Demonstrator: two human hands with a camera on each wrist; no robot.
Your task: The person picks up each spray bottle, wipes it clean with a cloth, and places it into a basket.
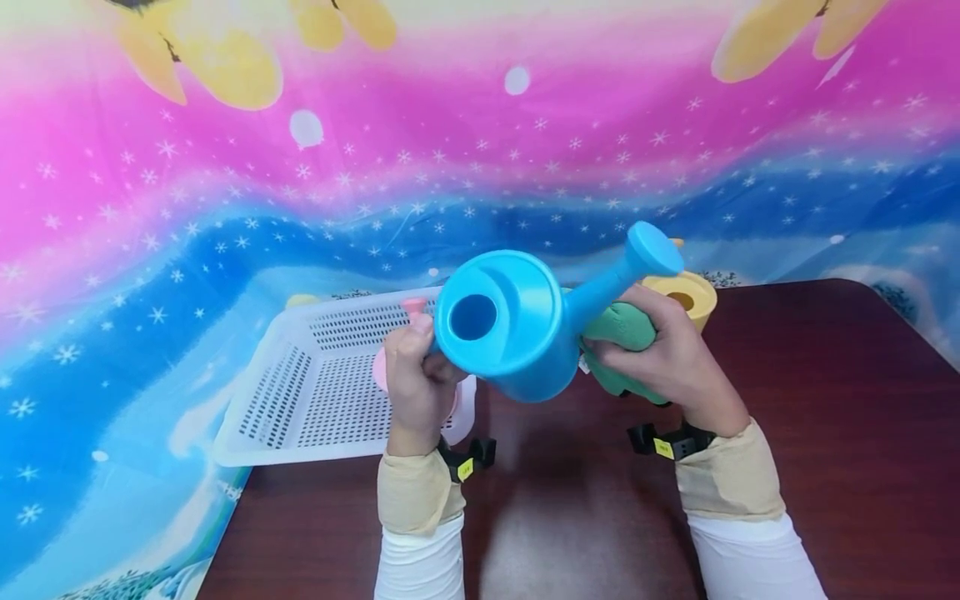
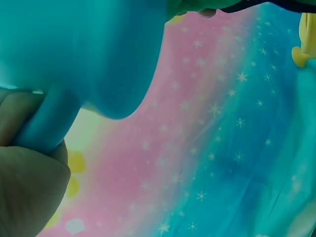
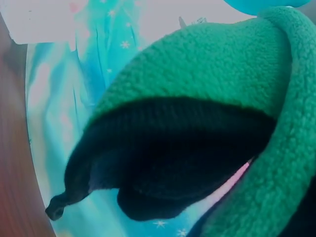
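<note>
My left hand (image 1: 414, 387) grips the handle of a blue watering can (image 1: 517, 321), which is raised over the table and tilted so its top opening faces me. In the left wrist view, fingers wrap round the curved handle (image 2: 49, 121). The can's spout points up and right. My right hand (image 1: 667, 350) holds a green fleecy cloth item (image 1: 622, 327) close against the can's right side, beneath the spout. The right wrist view shows its fuzzy green outside and black underside (image 3: 168, 148); I cannot tell its kind.
A white perforated basket (image 1: 262, 400) stands at the left, with a pink item (image 1: 413, 306) partly hidden behind my left hand. Behind my right hand is a yellow container (image 1: 697, 296). The dark wooden table (image 1: 840, 417) ends at a printed cloth backdrop (image 1: 420, 142).
</note>
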